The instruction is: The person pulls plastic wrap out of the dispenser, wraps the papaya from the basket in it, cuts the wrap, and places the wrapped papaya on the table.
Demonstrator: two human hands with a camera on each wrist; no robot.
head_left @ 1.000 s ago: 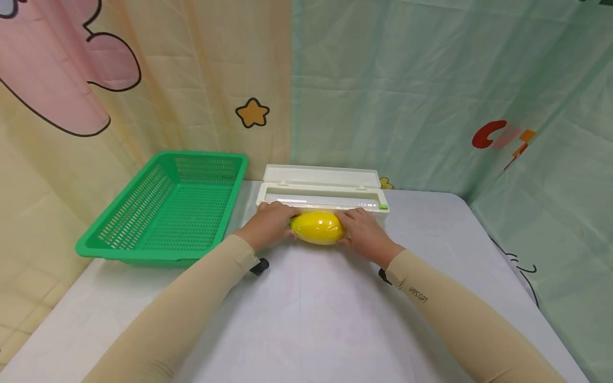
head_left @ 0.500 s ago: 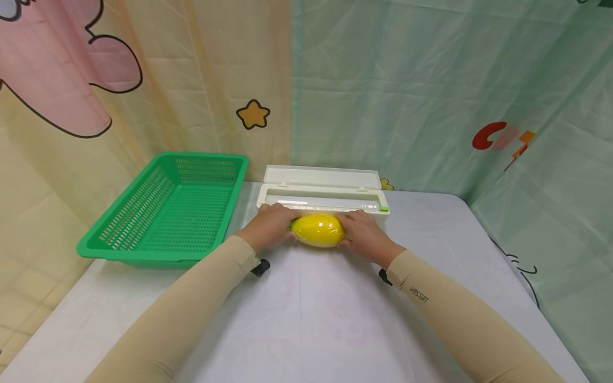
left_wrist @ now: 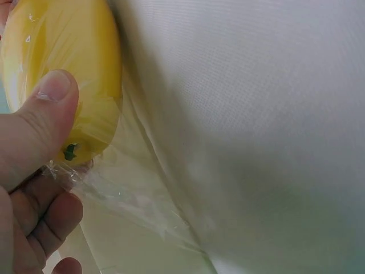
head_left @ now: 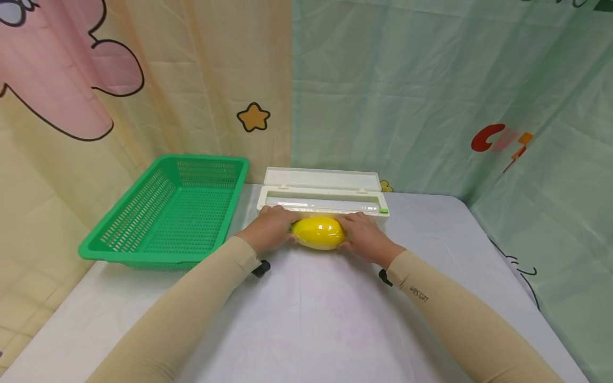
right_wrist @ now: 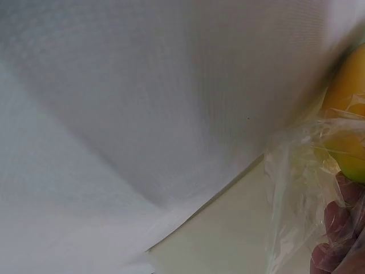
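Observation:
A glossy yellow oval fruit [head_left: 318, 233], mango-like, lies covered in clear cling film [left_wrist: 131, 194], against the front of a white cling film dispenser [head_left: 325, 199]. My left hand [head_left: 272, 226] holds the fruit's left end. In the left wrist view its thumb [left_wrist: 54, 94] presses on the film-covered skin, near a small green stem mark, and its fingers curl underneath. At the fruit's other end my right hand [head_left: 366, 234] grips it; in the right wrist view the curled fingers [right_wrist: 339, 222] show behind loose, crinkled film.
Left of the dispenser stands a green plastic basket [head_left: 184, 213]. The dispenser's lid [head_left: 322, 178] is raised towards the curtain [head_left: 407, 96] behind, with a film roll inside. A white cloth covers the table [head_left: 330, 314].
The hands keep their grip on the fruit, and nothing on the table has visibly moved. The head view has tilted up slightly, so everything sits a little lower.

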